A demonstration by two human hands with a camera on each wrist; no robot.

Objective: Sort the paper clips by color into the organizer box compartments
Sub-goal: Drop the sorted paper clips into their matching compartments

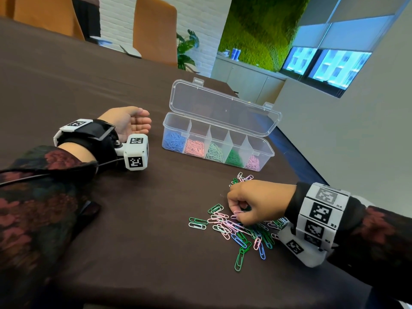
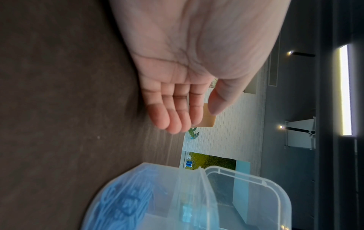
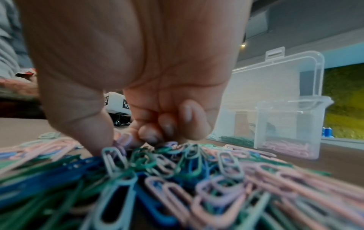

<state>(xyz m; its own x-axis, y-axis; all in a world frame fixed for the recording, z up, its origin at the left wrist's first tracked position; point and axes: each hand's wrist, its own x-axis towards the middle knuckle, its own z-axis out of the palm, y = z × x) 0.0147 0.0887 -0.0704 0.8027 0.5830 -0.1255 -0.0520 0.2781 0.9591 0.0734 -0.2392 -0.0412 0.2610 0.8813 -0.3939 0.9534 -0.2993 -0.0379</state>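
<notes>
A clear organizer box (image 1: pixel 263 152) stands open on the dark table, its compartments holding blue, salmon, pale green, dark green and pink clips. A loose pile of paper clips (image 1: pixel 239 230) in mixed colours lies in front of it. My right hand (image 1: pixel 242 211) is down on the pile, fingers curled, thumb and forefinger pinching a light pink clip (image 3: pixel 126 140). My left hand (image 1: pixel 138 122) rests palm up, fingers relaxed and empty, left of the box (image 2: pixel 197 194); the palm (image 2: pixel 187 62) holds nothing.
The box lid (image 1: pixel 223 108) stands up behind the compartments. The table edge runs close on the right. Orange chairs (image 1: pixel 156 30) stand at the far side. Bare dark tabletop (image 1: pixel 89 74) spreads to the left and front.
</notes>
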